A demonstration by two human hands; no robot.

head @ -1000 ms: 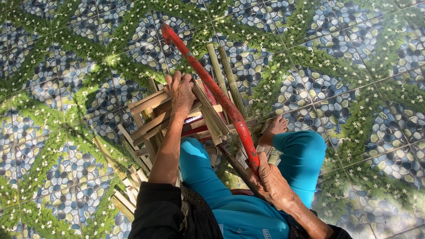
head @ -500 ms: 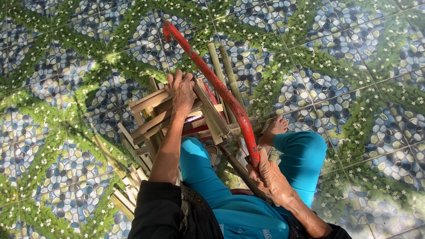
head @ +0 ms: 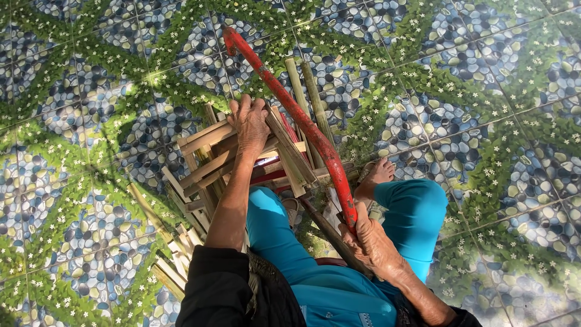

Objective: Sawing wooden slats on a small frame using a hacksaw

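My left hand [head: 250,124] presses down on a stack of split bamboo strips [head: 209,154] lying crosswise in front of my knees. My right hand [head: 370,242] grips the lower end of a red bow saw [head: 302,124], whose curved frame reaches up and away over the stack. Its blade side sits against the strips near my left fingers. Two green bamboo sticks [head: 305,97] stick out beyond the stack. My legs in teal trousers [head: 417,218] frame the work, with a bare foot [head: 375,177] beside the saw.
The floor is tiled with a blue pebble and green leaf pattern [head: 484,91]. More pale bamboo strips [head: 172,266] lie on the floor at my lower left. A dark stick [head: 327,233] runs under the saw towards my right hand.
The saw frame has shifted slightly along the stack, its tip a little lower and to the left. Both hands keep their holds.
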